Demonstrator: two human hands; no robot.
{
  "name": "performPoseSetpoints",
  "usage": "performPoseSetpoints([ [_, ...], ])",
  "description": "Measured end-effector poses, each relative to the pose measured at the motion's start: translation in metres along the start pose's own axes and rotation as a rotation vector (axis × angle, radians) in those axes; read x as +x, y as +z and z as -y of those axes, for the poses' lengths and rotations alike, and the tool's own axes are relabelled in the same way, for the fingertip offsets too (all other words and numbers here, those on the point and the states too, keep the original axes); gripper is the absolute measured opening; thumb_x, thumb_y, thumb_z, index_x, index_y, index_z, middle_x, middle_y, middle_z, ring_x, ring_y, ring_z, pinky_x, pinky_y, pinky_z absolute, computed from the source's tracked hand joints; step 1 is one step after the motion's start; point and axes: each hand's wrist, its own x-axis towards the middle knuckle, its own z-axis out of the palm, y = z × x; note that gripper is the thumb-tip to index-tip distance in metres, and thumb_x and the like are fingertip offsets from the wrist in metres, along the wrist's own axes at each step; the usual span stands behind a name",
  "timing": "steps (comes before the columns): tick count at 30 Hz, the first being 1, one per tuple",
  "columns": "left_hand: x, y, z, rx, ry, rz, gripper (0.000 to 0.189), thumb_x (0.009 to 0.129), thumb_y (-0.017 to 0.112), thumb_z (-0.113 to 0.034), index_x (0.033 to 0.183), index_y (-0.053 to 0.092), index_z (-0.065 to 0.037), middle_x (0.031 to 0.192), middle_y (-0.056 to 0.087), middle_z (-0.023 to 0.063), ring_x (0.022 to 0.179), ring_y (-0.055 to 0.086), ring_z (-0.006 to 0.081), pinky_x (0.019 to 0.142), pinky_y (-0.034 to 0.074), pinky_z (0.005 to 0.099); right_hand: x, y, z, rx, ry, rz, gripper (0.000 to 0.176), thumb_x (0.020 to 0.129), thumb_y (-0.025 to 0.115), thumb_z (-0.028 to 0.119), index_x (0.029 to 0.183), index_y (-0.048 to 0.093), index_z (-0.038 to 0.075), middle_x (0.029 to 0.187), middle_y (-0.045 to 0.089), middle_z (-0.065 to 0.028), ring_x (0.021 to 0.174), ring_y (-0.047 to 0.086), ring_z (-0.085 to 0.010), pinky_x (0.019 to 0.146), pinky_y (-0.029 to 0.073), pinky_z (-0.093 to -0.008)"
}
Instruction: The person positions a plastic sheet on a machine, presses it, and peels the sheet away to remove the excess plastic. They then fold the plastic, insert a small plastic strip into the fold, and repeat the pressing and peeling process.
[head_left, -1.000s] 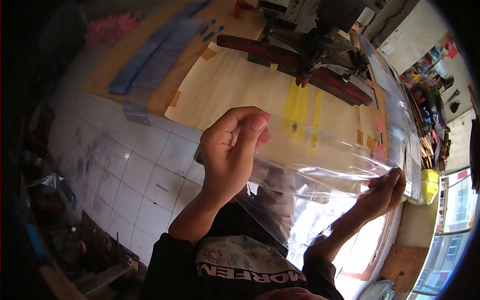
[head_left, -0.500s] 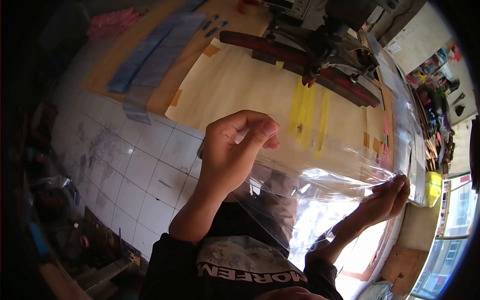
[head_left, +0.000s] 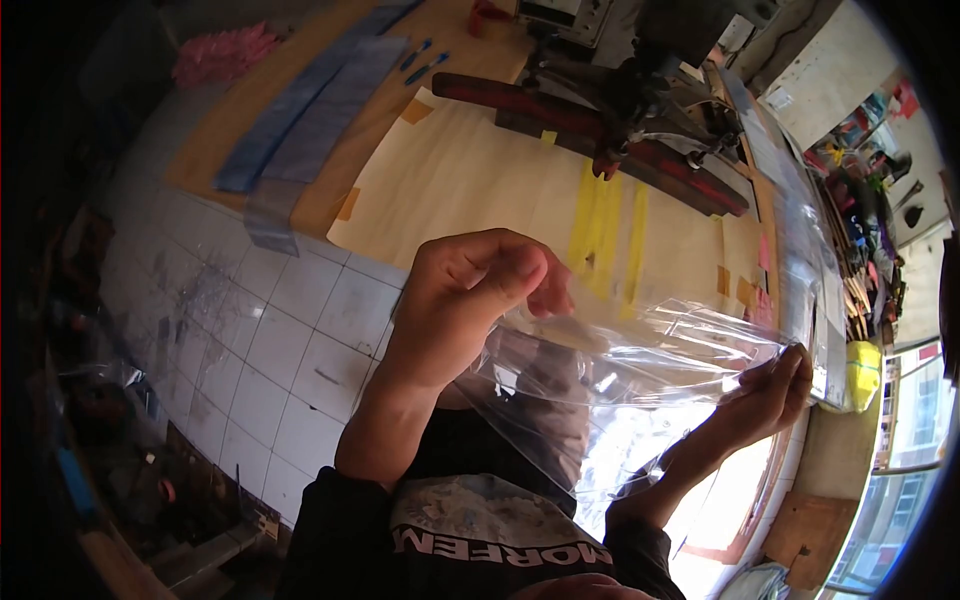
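A clear plastic sheet (head_left: pixel 630 375) hangs between my two hands in front of my body, creased and catching bright light. My left hand (head_left: pixel 470 300) is raised at the sheet's left end, with its fingers curled and the thumb pressed toward them; part of its grip is hidden. At the other end, my right hand (head_left: pixel 775 390) pinches the sheet's bunched edge. Beyond them, a large tan paper sheet (head_left: pixel 450 170) lies taped on the wooden table, with yellow strips (head_left: pixel 598 220) across it.
A dark machine (head_left: pixel 650 110) with a long red bar (head_left: pixel 520 98) stands over the paper. Folded bluish plastic strips (head_left: pixel 320 120) overhang the table's left edge, near two blue tools (head_left: pixel 425 68). White floor tiles (head_left: pixel 280 350) lie at left; a yellow bag (head_left: pixel 862 375) is at right.
My left hand has dropped slightly and its fingers have shifted. The plastic sheet has become more creased toward my right hand, which has moved slightly left.
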Motion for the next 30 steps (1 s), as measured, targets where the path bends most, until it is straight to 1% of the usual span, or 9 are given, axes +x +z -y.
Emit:
performPoseSetpoints([
  [11,-0.002,0.001,0.003,-0.039,0.058,-0.021,0.029,0.091,0.053,-0.024,0.084,0.059,0.004,0.074,0.062,0.0118,0.068,0.061,0.0189,0.067,0.044,0.0281,0.004,-0.002,-0.004,0.051,0.049,0.056,0.012,0.09,0.058,0.012,0.09,0.06,0.0,0.052,0.047,0.0017,0.039,0.035,-0.0021,0.039,0.025,-0.0162],
  [14,-0.002,0.0,0.007,-0.031,0.102,-0.042,0.024,0.094,0.051,-0.019,0.086,0.06,0.002,0.077,0.062,0.0077,0.072,0.058,0.013,0.071,0.044,0.0259,0.002,-0.002,-0.003,0.066,0.047,0.045,0.012,0.09,0.058,0.011,0.09,0.059,-0.001,0.056,0.05,-0.0005,0.039,0.035,-0.0026,0.039,0.025,-0.0164],
  [16,-0.003,0.004,0.007,0.068,0.13,-0.172,0.029,0.093,0.052,-0.025,0.081,0.056,0.001,0.07,0.057,0.0084,0.065,0.055,0.0166,0.067,0.042,0.0276,0.002,-0.003,-0.001,0.079,0.036,0.03,0.012,0.09,0.058,0.01,0.09,0.059,-0.002,0.059,0.052,-0.0017,0.039,0.036,-0.0028,0.038,0.026,-0.0166],
  [18,-0.003,-0.001,0.006,0.07,0.132,-0.132,0.03,0.093,0.053,-0.027,0.082,0.056,0.001,0.072,0.056,0.0078,0.066,0.055,0.0167,0.067,0.042,0.0281,0.002,-0.002,0.002,0.135,0.056,0.058,0.012,0.09,0.057,0.009,0.09,0.059,-0.002,0.064,0.055,-0.0034,0.039,0.036,-0.003,0.038,0.026,-0.0165],
  [20,-0.002,-0.005,0.005,0.035,0.08,-0.102,0.028,0.094,0.05,-0.023,0.085,0.059,0.002,0.076,0.062,0.0085,0.072,0.058,0.0146,0.073,0.044,0.0275,0.001,0.001,0.007,0.117,0.058,0.048,0.01,0.09,0.056,0.008,0.089,0.059,-0.002,0.065,0.055,-0.0035,0.039,0.036,-0.0033,0.038,0.028,-0.016],
  [23,-0.002,-0.011,0.0,0.024,0.003,-0.028,0.029,0.094,0.049,-0.024,0.089,0.059,0.003,0.077,0.062,0.0101,0.076,0.058,0.0171,0.079,0.042,0.0297,0.004,-0.001,0.002,0.156,0.068,0.064,0.01,0.09,0.055,0.008,0.09,0.058,-0.002,0.066,0.055,-0.0031,0.038,0.036,-0.0034,0.039,0.031,-0.0162],
  [25,-0.004,-0.016,-0.002,0.009,-0.07,0.019,0.028,0.094,0.048,-0.023,0.094,0.059,0.003,0.08,0.063,0.0108,0.082,0.058,0.018,0.083,0.041,0.0313,0.006,-0.003,0.0,0.201,0.038,0.154,0.009,0.091,0.054,0.008,0.091,0.057,-0.001,0.069,0.056,-0.0035,0.04,0.037,-0.0032,0.04,0.034,-0.0166],
  [26,-0.004,-0.015,-0.001,0.004,-0.076,0.033,0.028,0.094,0.048,-0.023,0.094,0.059,0.003,0.08,0.063,0.0108,0.082,0.058,0.018,0.083,0.041,0.0313,0.002,-0.001,0.008,0.147,0.072,0.136,0.009,0.092,0.052,0.008,0.09,0.056,0.0,0.072,0.056,-0.004,0.044,0.04,-0.0034,0.042,0.037,-0.0186],
  [30,-0.005,-0.011,-0.002,0.04,-0.059,-0.012,0.025,0.095,0.047,-0.022,0.099,0.058,0.0,0.088,0.062,0.0092,0.087,0.058,0.0181,0.087,0.04,0.0326,0.0,0.006,0.011,0.152,-0.01,0.1,0.008,0.093,0.05,0.008,0.091,0.053,0.001,0.07,0.054,-0.0039,0.046,0.041,-0.0039,0.044,0.04,-0.0203],
])
